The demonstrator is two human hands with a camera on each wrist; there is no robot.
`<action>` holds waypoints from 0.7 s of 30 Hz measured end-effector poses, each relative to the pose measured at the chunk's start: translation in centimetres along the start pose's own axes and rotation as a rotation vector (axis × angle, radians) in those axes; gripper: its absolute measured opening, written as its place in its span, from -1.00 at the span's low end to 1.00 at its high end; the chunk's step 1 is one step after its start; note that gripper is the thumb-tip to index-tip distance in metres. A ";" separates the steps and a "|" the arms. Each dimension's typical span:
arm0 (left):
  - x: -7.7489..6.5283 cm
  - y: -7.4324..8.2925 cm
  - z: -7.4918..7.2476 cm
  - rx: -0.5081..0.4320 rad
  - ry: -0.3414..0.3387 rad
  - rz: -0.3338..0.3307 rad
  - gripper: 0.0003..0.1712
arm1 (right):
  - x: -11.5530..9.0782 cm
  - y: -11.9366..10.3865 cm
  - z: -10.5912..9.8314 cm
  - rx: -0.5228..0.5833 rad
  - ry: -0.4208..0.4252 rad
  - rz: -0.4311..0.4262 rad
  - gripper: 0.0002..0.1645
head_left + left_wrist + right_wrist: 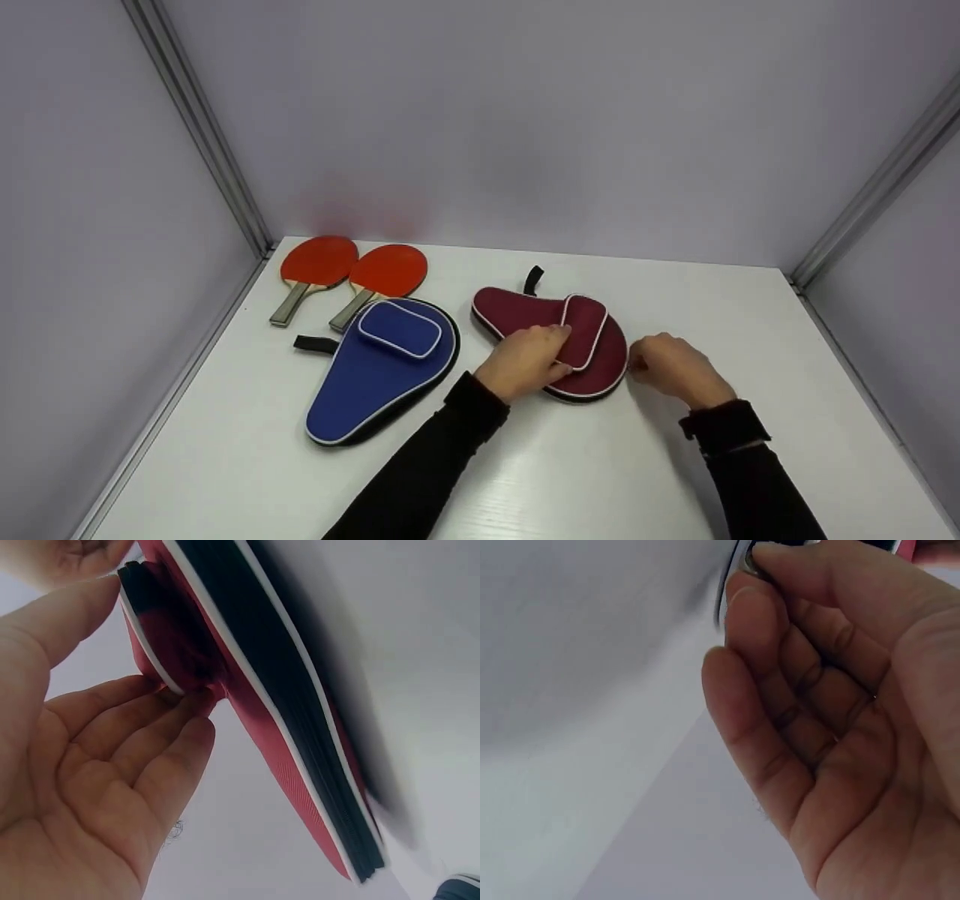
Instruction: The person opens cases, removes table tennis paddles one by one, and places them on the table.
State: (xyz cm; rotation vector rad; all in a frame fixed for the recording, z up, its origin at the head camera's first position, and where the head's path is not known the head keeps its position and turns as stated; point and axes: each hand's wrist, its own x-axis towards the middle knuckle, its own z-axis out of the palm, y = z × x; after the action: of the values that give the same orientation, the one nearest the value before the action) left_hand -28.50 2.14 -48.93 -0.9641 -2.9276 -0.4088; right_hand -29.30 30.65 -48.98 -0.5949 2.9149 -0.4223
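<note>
A maroon table tennis paddle case with white piping lies on the white table. My left hand grips its small raised pocket; in the left wrist view the thumb and the fingers lie on opposite sides of that pocket. The case's dark zipped side faces that camera. At the rounded right end of the case, my right hand has its fingers curled. In the right wrist view, thumb and forefinger pinch a small metal zipper pull, mostly hidden by the fingertips.
A blue paddle case lies to the left, its black strap pointing left. Behind it are two red paddles with wooden handles, one partly under the blue case. Pale walls enclose the table at the back and sides.
</note>
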 end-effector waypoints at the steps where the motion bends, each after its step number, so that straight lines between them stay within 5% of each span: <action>1: 0.0 0.2 0.0 0.001 -0.002 0.012 -0.27 | 0.0 0.3 -0.1 -0.003 0.007 0.015 -0.73; 7: 0.0 0.9 0.0 -0.033 -0.032 0.092 -0.35 | 0.0 2.4 -0.5 -0.040 0.063 0.077 -0.85; 12: 0.2 -0.1 -0.3 -0.061 -0.080 0.169 -0.35 | 0.1 3.5 -0.4 -0.040 0.086 0.091 -0.84; 17: -0.1 -1.9 -1.0 -0.066 -0.145 0.164 -0.27 | 0.1 3.8 -0.2 -0.040 0.098 0.087 -0.83; 21: -0.5 -3.3 -1.2 0.037 -0.194 0.149 -0.15 | 0.1 3.7 -0.2 -0.038 0.092 0.094 -0.82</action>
State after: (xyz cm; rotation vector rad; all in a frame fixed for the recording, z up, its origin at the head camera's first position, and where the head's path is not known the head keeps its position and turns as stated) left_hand -30.13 -0.97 -48.64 -1.2735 -2.9901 -0.2668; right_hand -30.74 33.94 -49.88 -0.4529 3.0298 -0.3931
